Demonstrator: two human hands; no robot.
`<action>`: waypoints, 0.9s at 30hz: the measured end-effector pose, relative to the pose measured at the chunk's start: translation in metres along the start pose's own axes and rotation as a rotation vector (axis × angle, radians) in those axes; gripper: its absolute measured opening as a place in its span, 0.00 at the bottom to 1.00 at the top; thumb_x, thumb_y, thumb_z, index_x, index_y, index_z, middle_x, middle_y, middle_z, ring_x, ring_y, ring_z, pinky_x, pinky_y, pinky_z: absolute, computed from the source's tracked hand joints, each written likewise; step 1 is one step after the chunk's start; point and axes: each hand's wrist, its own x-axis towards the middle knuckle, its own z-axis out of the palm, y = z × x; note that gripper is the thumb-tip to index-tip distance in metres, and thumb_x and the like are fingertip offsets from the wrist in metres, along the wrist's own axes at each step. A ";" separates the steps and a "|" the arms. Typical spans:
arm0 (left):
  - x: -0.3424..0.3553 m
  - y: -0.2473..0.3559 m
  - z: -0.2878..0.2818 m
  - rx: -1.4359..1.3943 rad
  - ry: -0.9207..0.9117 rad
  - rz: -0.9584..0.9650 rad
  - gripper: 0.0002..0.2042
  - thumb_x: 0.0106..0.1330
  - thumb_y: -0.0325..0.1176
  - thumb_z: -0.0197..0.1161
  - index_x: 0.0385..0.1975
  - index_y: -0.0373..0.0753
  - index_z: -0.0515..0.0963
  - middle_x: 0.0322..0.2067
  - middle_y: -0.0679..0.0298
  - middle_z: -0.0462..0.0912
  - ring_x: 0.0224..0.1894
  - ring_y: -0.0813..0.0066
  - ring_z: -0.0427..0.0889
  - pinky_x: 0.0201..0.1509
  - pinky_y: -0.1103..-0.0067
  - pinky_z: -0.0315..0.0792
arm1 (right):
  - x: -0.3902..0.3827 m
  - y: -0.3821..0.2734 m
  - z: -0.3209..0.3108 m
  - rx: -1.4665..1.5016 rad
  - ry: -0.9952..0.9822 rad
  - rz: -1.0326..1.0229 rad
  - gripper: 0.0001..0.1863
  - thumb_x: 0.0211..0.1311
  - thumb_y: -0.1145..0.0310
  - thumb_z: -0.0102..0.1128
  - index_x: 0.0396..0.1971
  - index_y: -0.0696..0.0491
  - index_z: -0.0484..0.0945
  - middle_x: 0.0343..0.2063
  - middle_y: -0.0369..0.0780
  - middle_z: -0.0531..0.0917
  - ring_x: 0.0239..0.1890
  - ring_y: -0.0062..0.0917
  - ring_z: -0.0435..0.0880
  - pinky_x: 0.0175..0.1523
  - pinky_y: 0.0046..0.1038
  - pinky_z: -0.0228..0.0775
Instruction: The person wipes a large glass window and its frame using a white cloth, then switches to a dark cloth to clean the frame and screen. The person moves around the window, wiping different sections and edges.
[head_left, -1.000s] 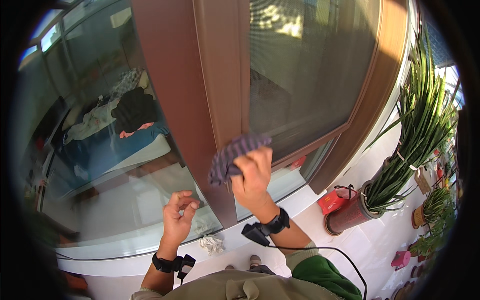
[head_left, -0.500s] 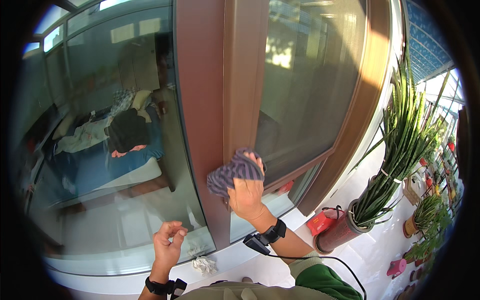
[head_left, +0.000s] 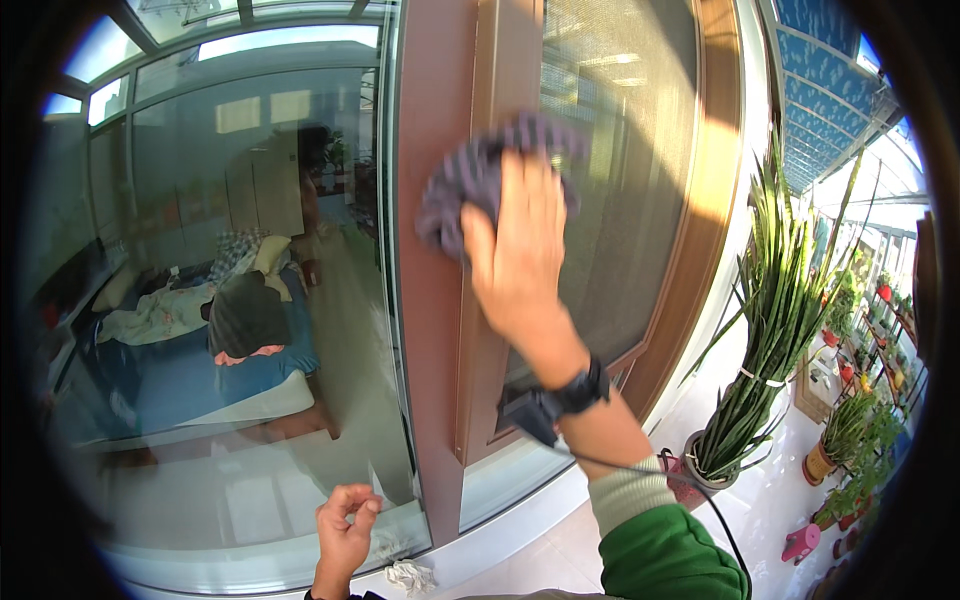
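Observation:
A dark purple-grey striped cloth [head_left: 455, 195] is pressed against the brown window frame [head_left: 489, 90], beside the screened pane. My right hand [head_left: 520, 240] lies over it with fingers pointing up, holding it there; hand and cloth are slightly blurred. Low in front of the large glass pane [head_left: 340, 410], my left hand [head_left: 345, 525] hangs with loosely bent fingers and the thumb apart, and I see nothing in it. A crumpled white cloth [head_left: 410, 576] lies on the ledge below, close to my left hand.
Through the glass a bed [head_left: 180, 380] with clothes on it is visible. At right stands a tall potted snake plant [head_left: 770, 330]. Beyond it are smaller potted plants [head_left: 850, 430] and a pink watering can [head_left: 800, 542]. A black cable [head_left: 715, 505] runs along my right arm.
My right hand has slid the striped cloth upward along the frame. The view has tilted up. My left hand stays low by the glass, its fingers still loosely bent.

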 end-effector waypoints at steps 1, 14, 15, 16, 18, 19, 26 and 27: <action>-0.008 -0.008 -0.010 -0.015 0.015 -0.035 0.06 0.65 0.25 0.63 0.39 0.32 0.76 0.29 0.61 0.86 0.34 0.77 0.85 0.40 0.80 0.77 | -0.033 -0.011 -0.009 0.025 -0.065 0.011 0.30 0.62 0.66 0.58 0.61 0.66 0.64 0.57 0.58 0.69 0.59 0.56 0.66 0.66 0.48 0.55; -0.010 0.005 -0.005 -0.206 -0.082 -0.084 0.09 0.69 0.33 0.62 0.42 0.35 0.77 0.34 0.68 0.81 0.38 0.81 0.77 0.45 0.82 0.72 | 0.236 0.043 0.027 -0.344 -0.055 -0.314 0.20 0.62 0.66 0.55 0.52 0.59 0.72 0.43 0.52 0.79 0.45 0.46 0.78 0.52 0.43 0.70; -0.005 0.010 0.000 -0.204 -0.094 -0.096 0.08 0.69 0.33 0.61 0.42 0.35 0.77 0.33 0.69 0.80 0.37 0.82 0.77 0.44 0.82 0.72 | 0.250 0.044 0.035 -0.190 0.034 -0.054 0.15 0.58 0.71 0.57 0.45 0.57 0.74 0.33 0.45 0.80 0.35 0.38 0.80 0.41 0.38 0.74; -0.003 0.014 0.005 -0.205 -0.100 -0.107 0.07 0.70 0.32 0.61 0.41 0.35 0.77 0.33 0.69 0.80 0.37 0.83 0.76 0.44 0.83 0.71 | 0.250 0.049 0.038 -0.276 -0.033 -0.088 0.19 0.60 0.68 0.56 0.50 0.59 0.71 0.42 0.48 0.76 0.45 0.41 0.74 0.51 0.40 0.66; -0.002 0.021 0.012 -0.221 -0.094 -0.108 0.06 0.70 0.31 0.61 0.40 0.36 0.77 0.33 0.70 0.80 0.36 0.83 0.75 0.42 0.83 0.71 | 0.215 0.053 0.045 -0.271 -0.019 -0.105 0.26 0.63 0.63 0.53 0.58 0.61 0.66 0.57 0.54 0.70 0.61 0.47 0.66 0.65 0.45 0.54; -0.004 0.025 0.014 -0.232 -0.078 -0.094 0.06 0.70 0.31 0.60 0.40 0.36 0.77 0.32 0.70 0.80 0.36 0.83 0.75 0.42 0.83 0.71 | 0.188 0.052 0.048 -0.014 0.121 -0.043 0.29 0.64 0.62 0.52 0.61 0.63 0.64 0.62 0.56 0.67 0.66 0.49 0.62 0.70 0.47 0.50; -0.024 0.051 0.034 -0.031 -0.157 -0.044 0.06 0.68 0.27 0.61 0.41 0.33 0.76 0.35 0.62 0.83 0.37 0.75 0.80 0.44 0.78 0.74 | -0.058 -0.008 -0.037 0.128 -0.257 -0.062 0.28 0.53 0.73 0.65 0.55 0.63 0.71 0.62 0.56 0.67 0.67 0.54 0.61 0.68 0.50 0.55; -0.023 0.054 0.044 -0.041 -0.152 -0.029 0.07 0.68 0.26 0.61 0.42 0.33 0.75 0.34 0.61 0.84 0.38 0.75 0.82 0.44 0.78 0.76 | -0.074 -0.010 -0.056 0.204 -0.263 -0.125 0.21 0.51 0.75 0.65 0.48 0.62 0.75 0.61 0.55 0.68 0.66 0.52 0.64 0.65 0.47 0.60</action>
